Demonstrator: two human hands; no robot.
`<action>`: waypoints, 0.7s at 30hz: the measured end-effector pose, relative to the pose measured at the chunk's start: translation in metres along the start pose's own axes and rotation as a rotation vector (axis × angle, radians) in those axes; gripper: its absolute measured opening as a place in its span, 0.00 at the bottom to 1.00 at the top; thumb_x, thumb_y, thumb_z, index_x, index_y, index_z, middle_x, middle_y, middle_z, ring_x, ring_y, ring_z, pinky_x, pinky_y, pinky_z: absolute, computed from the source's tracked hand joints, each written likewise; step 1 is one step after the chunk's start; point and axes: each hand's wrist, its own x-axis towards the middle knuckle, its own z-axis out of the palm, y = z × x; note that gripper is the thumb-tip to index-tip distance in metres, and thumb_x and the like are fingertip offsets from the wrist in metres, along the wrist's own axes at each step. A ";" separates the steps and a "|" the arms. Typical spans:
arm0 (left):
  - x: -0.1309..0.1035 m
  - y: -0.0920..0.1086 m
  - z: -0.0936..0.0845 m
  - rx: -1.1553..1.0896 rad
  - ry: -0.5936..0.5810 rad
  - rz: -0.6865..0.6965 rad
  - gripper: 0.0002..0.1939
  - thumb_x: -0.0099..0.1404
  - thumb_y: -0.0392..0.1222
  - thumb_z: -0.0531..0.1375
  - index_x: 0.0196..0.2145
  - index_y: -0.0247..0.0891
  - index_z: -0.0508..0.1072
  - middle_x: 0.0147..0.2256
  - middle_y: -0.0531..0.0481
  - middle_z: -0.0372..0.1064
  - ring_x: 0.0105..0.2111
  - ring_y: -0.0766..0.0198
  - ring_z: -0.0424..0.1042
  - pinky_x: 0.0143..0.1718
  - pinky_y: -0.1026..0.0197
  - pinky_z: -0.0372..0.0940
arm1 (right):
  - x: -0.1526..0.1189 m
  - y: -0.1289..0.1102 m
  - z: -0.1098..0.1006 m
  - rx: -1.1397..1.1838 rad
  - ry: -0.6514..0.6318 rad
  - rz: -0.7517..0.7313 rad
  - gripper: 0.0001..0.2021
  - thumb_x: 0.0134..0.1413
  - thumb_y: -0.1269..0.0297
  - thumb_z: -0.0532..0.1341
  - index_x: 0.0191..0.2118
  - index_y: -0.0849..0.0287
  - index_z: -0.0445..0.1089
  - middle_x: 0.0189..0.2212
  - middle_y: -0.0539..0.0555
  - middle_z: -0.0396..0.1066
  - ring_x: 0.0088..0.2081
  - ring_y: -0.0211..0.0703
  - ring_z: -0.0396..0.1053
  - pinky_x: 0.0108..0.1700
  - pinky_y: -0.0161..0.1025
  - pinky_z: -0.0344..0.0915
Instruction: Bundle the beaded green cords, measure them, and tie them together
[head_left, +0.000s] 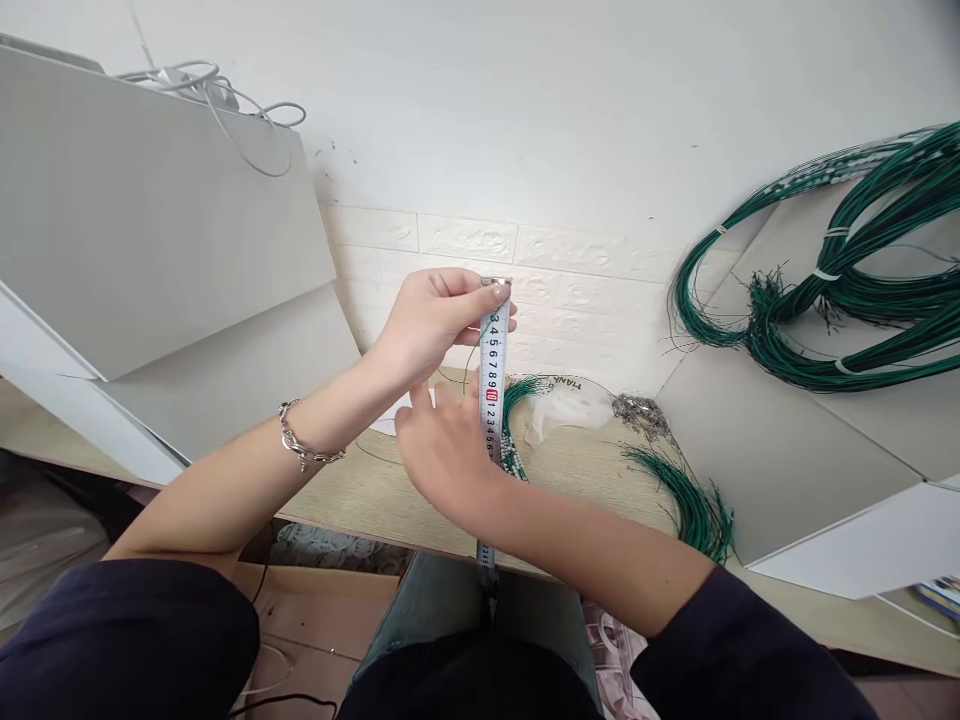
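My left hand pinches the metal-tipped end of a tape measure against the wall. A thin dark green wire is caught in the same pinch and runs down beside the tape. Below, my right hand lies against the tape's left edge, its fingers curled at the lower part of the wire; the fingertips are partly hidden. The blade passes behind my right wrist and comes out again below the table edge, above my lap. Behind the tape a bundle of green wires rests on the table.
Another green wire bundle lies to the right, near a heap of small metal pieces and a clear plastic bag. Large tied wire coils sit on a pale box at right. Grey panels with a white cable stand at left.
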 end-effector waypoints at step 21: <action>-0.015 -0.062 -0.067 -0.247 0.068 -0.225 0.07 0.52 0.40 0.60 0.27 0.33 0.71 0.28 0.48 0.71 0.29 0.67 0.71 0.28 0.69 0.67 | 0.001 0.136 -0.026 1.428 0.487 0.560 0.11 0.53 0.63 0.47 0.22 0.58 0.51 0.15 0.41 0.41 0.14 0.27 0.38 0.16 0.27 0.43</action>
